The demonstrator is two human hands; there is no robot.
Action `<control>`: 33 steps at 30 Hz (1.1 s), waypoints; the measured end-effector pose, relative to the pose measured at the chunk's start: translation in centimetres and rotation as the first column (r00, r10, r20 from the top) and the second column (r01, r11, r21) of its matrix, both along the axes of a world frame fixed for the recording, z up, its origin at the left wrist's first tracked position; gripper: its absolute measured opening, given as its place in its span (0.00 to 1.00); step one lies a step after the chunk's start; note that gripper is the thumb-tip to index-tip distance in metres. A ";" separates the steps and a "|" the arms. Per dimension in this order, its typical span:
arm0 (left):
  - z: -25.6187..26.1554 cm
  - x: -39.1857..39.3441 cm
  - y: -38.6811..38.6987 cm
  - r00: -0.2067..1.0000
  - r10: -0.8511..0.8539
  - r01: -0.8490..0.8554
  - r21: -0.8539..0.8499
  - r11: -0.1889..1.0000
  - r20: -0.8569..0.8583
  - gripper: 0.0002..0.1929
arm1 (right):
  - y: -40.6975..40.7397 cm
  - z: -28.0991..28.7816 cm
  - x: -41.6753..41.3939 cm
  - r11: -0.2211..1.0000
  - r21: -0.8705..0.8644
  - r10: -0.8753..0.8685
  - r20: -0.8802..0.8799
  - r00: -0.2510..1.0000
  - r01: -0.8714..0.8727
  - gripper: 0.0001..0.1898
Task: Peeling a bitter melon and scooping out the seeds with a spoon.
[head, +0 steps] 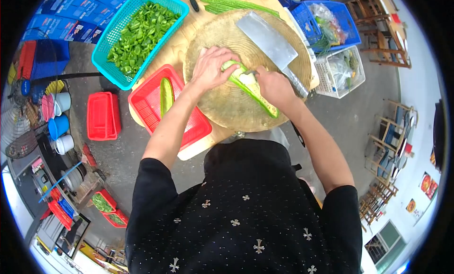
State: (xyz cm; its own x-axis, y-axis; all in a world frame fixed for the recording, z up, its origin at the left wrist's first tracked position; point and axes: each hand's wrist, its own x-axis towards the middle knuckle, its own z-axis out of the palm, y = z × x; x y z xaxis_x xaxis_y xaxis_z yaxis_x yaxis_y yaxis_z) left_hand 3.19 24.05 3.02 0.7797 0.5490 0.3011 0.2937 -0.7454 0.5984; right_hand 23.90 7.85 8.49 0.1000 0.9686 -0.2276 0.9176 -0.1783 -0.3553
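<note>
A halved green gourd (pixel 245 83), cut side up with pale flesh and seeds showing, lies on a round wooden chopping block (pixel 221 109). My left hand (pixel 215 66) holds its far end steady. In my right hand (pixel 276 87) is a small metal tool (pixel 250 72), probably a spoon, whose tip is against the seedy flesh. A broad cleaver (pixel 267 39) rests on the block beyond my right hand, its metal handle towards me. Left of the block, a red plastic basket (pixel 193 130) holds another gourd half (pixel 166 94), partly behind my left forearm.
A teal basket (pixel 97 59) of cut green peppers (pixel 143 34) stands at the far left. Whole ridged gourds (pixel 237 0) and a black peeler (pixel 191 0) lie behind the block. Blue (pixel 305 23) and white (pixel 324 71) crates with bagged produce flank it on the right.
</note>
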 end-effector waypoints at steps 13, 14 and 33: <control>-0.3 0.2 -0.4 0.999 -0.020 0.020 0.003 1.000 -0.027 0.08 | -0.3 -0.2 1.0 0.998 0.016 0.054 -0.164 0.985 -0.052 0.11; -0.3 0.3 -0.3 1.000 -0.022 0.022 0.003 1.000 -0.014 0.08 | -0.4 -0.2 1.0 0.999 0.016 0.049 -0.167 0.985 -0.047 0.11; -0.6 0.2 -0.4 0.998 -0.028 0.029 0.027 0.999 -0.060 0.11 | -1.9 -0.8 0.8 0.993 -0.114 -0.056 -0.112 0.992 0.044 0.11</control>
